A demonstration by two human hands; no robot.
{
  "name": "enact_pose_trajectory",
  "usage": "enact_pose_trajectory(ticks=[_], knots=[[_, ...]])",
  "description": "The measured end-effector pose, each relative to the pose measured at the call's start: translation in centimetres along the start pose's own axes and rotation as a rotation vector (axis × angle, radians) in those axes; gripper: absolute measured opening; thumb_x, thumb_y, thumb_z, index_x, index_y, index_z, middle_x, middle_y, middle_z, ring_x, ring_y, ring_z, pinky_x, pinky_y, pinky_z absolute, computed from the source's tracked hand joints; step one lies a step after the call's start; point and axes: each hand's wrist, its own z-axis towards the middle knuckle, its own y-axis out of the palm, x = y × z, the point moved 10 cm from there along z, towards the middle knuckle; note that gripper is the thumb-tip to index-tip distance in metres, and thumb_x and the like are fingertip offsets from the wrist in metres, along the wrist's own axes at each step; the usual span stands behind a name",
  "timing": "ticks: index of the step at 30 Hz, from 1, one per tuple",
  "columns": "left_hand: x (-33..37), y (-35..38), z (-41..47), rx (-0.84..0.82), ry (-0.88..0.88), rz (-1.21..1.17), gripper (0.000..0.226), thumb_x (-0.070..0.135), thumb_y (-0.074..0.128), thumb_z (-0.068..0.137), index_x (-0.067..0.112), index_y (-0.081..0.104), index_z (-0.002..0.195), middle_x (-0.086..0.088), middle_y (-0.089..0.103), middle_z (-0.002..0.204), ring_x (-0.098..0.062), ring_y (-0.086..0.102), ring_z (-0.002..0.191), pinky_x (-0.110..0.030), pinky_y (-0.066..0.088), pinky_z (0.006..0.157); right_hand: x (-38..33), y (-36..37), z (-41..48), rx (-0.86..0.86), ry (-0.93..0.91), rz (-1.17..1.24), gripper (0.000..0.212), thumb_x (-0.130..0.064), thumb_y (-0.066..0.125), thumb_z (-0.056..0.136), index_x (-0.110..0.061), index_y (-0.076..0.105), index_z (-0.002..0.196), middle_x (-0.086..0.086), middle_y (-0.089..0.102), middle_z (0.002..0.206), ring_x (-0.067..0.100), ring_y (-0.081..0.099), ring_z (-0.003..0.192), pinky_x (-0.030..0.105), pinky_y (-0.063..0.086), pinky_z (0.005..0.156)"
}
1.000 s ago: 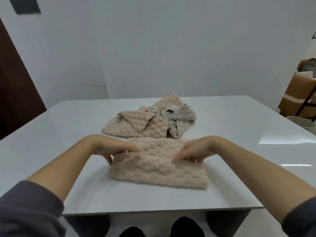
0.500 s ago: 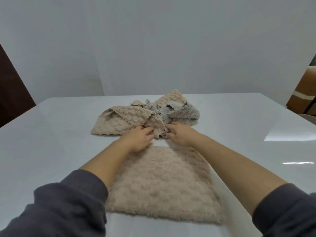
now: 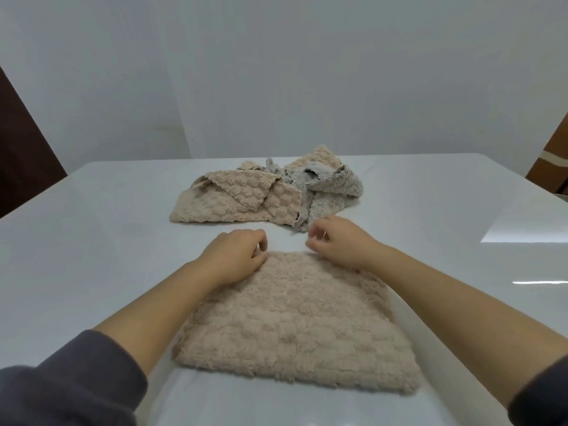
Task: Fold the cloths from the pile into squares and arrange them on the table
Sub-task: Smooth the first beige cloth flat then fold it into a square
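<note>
On a glossy white worktop [image 3: 92, 241] under pale walls [image 3: 276, 72] lies a nubbly beige square cloth [image 3: 301, 327]; left hand [image 3: 233, 256] curls at its corner, grip unclear; right hand [image 3: 341, 244] loosely curled, empty.

**White table with one flat cloth and a pile**

A glossy white table [image 3: 92, 241] is seen filling the lower half of the frame; bright reflections are carried on its right side. A beige textured cloth [image 3: 295, 327] is laid flat in the lower centre, roughly square; its far edge is set near the pile [image 3: 264, 195] but apart from it. The pile is heaped at the centre of the frame; a crumpled beige piece [image 3: 233, 201] is spread on its left, and a grey piece [image 3: 332, 192] is bunched on its right.
</note>
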Motion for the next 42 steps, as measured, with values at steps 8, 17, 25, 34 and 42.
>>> enact_pose_trajectory(ticks=[8, 17, 25, 34, 42], knots=[[-1.9, -1.8, 0.0, 0.337, -0.262, 0.047, 0.021, 0.029, 0.052, 0.093, 0.019, 0.055, 0.112, 0.001, 0.054, 0.113, -0.020, 0.050, 0.108, -0.037, 0.038, 0.090, -0.5, -2.0, -0.7, 0.212, 0.076, -0.241, 0.012, -0.032, 0.057, 0.095, -0.021, 0.062, 0.098, -0.002, 0.055, 0.103, 0.019, 0.053, 0.097, 0.032, 0.039, 0.081], [2.6, -0.1, -6.5, 0.025, 0.046, -0.169, 0.016, 0.034, 0.046, 0.097, 0.028, 0.061, 0.098, 0.014, 0.061, 0.093, -0.006, 0.055, 0.085, -0.034, 0.050, 0.079, -3.1, 1.0, -3.7, -0.015, 0.025, -0.160, 0.029, -0.034, 0.048, 0.097, -0.019, 0.062, 0.116, 0.003, 0.052, 0.116, 0.022, 0.053, 0.102, 0.038, 0.048, 0.084], [4.9, -1.6, -12.0, -0.110, 0.074, -0.442, 0.030, 0.037, 0.051, 0.096, 0.021, 0.063, 0.074, 0.008, 0.063, 0.068, -0.002, 0.052, 0.060, -0.020, 0.041, 0.059, -3.8, 1.5, -5.7, -0.115, 0.018, -0.206, 0.048, -0.046, 0.042, 0.099, -0.020, 0.049, 0.139, 0.007, 0.043, 0.139, 0.027, 0.040, 0.125, 0.040, 0.036, 0.104], [3.1, -1.5, -11.9, -0.163, -0.106, -0.658, 0.015, 0.024, 0.061, 0.093, 0.014, 0.067, 0.084, -0.001, 0.060, 0.052, -0.013, 0.052, 0.044, -0.028, 0.046, 0.055, -4.4, 1.5, -6.0, -0.361, 0.050, -0.127, 0.053, -0.048, 0.042, 0.099, -0.020, 0.044, 0.144, 0.000, 0.044, 0.149, 0.020, 0.041, 0.134, 0.034, 0.031, 0.108], [6.7, 0.7, -11.3, -0.245, 0.198, -0.353, 0.035, 0.048, 0.083, 0.067, 0.030, 0.064, 0.090, 0.014, 0.057, 0.077, -0.004, 0.053, 0.071, -0.026, 0.047, 0.068, -4.0, 1.3, -5.4, -0.375, 0.083, -0.234, 0.082, -0.062, 0.071, 0.074, -0.027, 0.044, 0.143, -0.001, 0.045, 0.142, 0.023, 0.047, 0.127, 0.038, 0.040, 0.099]])
